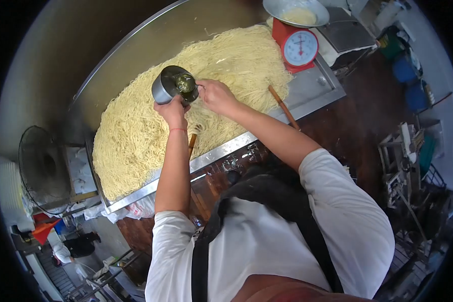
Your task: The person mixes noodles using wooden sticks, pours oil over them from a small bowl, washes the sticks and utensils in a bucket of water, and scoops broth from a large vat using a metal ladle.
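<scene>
My left hand (173, 110) is closed on the near side of a round metal pot (161, 89), which is tilted above the noodles. My right hand (216, 95) grips the handle of a small ladle (185, 83). The ladle's bowl is at the pot's mouth and looks wet, with a greenish liquid. Below both hands, a wide heap of pale yellow noodles (136, 141) covers most of a metal table (226, 156). One wooden stick (192, 143) pokes out beside my left forearm, and another wooden stick (284, 108) lies across the table's edge near my right forearm.
A red dial scale (300, 48) with a metal pan (272, 7) stands at the table's far right corner. At left is a round wire-rimmed screen or fan (43, 166). Another person (75, 249) is at lower left. Metal racks (405, 161) stand at right on a wet-looking floor.
</scene>
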Demonstrator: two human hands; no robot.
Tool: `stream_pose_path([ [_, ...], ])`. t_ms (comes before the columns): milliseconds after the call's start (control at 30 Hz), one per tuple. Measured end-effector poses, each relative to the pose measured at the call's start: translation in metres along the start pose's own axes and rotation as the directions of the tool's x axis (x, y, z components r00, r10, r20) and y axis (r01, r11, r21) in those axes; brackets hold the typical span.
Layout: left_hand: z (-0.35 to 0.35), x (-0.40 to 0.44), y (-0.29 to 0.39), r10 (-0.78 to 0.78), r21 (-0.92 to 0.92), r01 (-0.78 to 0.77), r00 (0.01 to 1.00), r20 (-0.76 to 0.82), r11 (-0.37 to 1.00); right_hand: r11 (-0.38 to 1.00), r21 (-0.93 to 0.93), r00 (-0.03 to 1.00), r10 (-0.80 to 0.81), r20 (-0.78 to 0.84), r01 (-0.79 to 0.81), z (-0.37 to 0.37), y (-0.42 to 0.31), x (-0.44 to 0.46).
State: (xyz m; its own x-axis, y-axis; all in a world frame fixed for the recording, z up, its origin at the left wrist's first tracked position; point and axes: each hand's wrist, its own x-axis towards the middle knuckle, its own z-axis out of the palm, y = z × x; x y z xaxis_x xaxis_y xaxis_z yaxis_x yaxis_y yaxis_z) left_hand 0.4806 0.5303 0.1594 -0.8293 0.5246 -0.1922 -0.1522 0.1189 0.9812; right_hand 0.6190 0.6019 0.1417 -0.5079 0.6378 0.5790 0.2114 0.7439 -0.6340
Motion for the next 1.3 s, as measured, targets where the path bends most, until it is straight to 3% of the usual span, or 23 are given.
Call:
stream_pose_path([
  [67, 0.018, -0.013, -0.003, 0.027, 0.076, -0.026, 1.0, -0.014, 0.997, 0.986, 0.094, 0.991, 0.135, 0.009, -0.136, -0.015, 0.013, -0.014],
  [200, 0.067, -0.041, -0.039, 0.102, 0.143, -0.111, 0.993, 0.063, 0.984, 0.962, 0.119, 0.969, 0.247, -0.008, -0.244, -0.061, 0.056, -0.041],
  [267, 0.092, -0.03, -0.072, 0.233, 0.256, -0.241, 0.971, 0.06, 0.936, 0.937, 0.123, 0.943, 0.331, -0.019, -0.327, -0.084, 0.079, -0.05],
  [433, 0.18, -0.045, -0.047, 0.534, 0.342, -0.572, 0.82, 0.206, 0.746, 0.876, 0.286, 0.903, 0.423, -0.067, -0.389, -0.122, 0.153, -0.033],
  [467, 0.197, -0.051, -0.029, 0.559, 0.408, -0.595, 0.8, 0.218, 0.693, 0.787, 0.461, 0.873, 0.485, -0.054, -0.409, -0.13, 0.164, -0.024],
  [533, 0.22, -0.049, -0.013, 0.68, 0.413, -0.751, 0.651, 0.337, 0.515, 0.532, 0.753, 0.809, 0.588, 0.002, -0.388, -0.145, 0.181, -0.008],
  [633, 0.24, -0.055, 0.001, 0.685, 0.376, -0.821, 0.568, 0.456, 0.431, 0.277, 0.877, 0.754, 0.643, 0.135, -0.393, -0.172, 0.188, 0.0],
  [667, 0.244, -0.058, 0.002, 0.686, 0.371, -0.841, 0.537, 0.491, 0.393, 0.26, 0.885, 0.746, 0.652, 0.134, -0.387, -0.176, 0.189, -0.002],
  [733, 0.25, -0.068, -0.004, 0.642, 0.37, -0.807, 0.59, 0.49, 0.46, 0.229, 0.898, 0.728, 0.672, 0.134, -0.377, -0.181, 0.19, -0.016],
  [833, 0.261, -0.077, -0.045, 0.548, 0.336, -0.683, 0.725, 0.417, 0.649, 0.423, 0.772, 0.686, 0.727, 0.023, -0.474, -0.192, 0.208, -0.057],
  [867, 0.265, -0.077, -0.067, 0.557, 0.379, -0.678, 0.734, 0.388, 0.63, 0.479, 0.7, 0.664, 0.748, -0.009, -0.53, -0.202, 0.214, -0.073],
  [900, 0.268, -0.08, -0.084, 0.267, 0.261, -0.382, 0.883, 0.386, 0.886, 0.449, 0.697, 0.623, 0.782, -0.005, -0.559, -0.215, 0.219, -0.091],
  [933, 0.271, -0.09, -0.09, -0.059, 0.147, -0.004, 0.904, 0.423, 0.989, 0.418, 0.694, 0.581, 0.814, 0.001, -0.587, -0.229, 0.224, -0.11],
  [1000, 0.279, -0.112, -0.094, -0.391, 0.172, 0.352, 0.805, 0.445, 0.92, 0.403, 0.651, 0.526, 0.85, -0.006, -0.644, -0.255, 0.232, -0.143],
  [1033, 0.283, -0.106, -0.115, -0.487, 0.211, 0.451, 0.685, 0.542, 0.867, 0.419, 0.61, 0.515, 0.857, -0.021, -0.672, -0.266, 0.237, -0.158],
  [1133, 0.304, -0.106, -0.167, -0.587, 0.322, 0.517, 0.508, 0.631, 0.793, 0.393, 0.556, 0.442, 0.896, -0.052, -0.732, -0.279, 0.25, -0.182],
  [1233, 0.312, -0.112, -0.167, -0.619, 0.498, 0.368, 0.499, 0.607, 0.785, 0.317, 0.619, 0.331, 0.939, -0.096, -0.718, -0.279, 0.252, -0.194],
  [1300, 0.298, -0.109, -0.161, -0.548, 0.511, 0.219, 0.476, 0.688, 0.831, 0.267, 0.68, 0.293, 0.953, -0.08, -0.683, -0.28, 0.246, -0.2],
])
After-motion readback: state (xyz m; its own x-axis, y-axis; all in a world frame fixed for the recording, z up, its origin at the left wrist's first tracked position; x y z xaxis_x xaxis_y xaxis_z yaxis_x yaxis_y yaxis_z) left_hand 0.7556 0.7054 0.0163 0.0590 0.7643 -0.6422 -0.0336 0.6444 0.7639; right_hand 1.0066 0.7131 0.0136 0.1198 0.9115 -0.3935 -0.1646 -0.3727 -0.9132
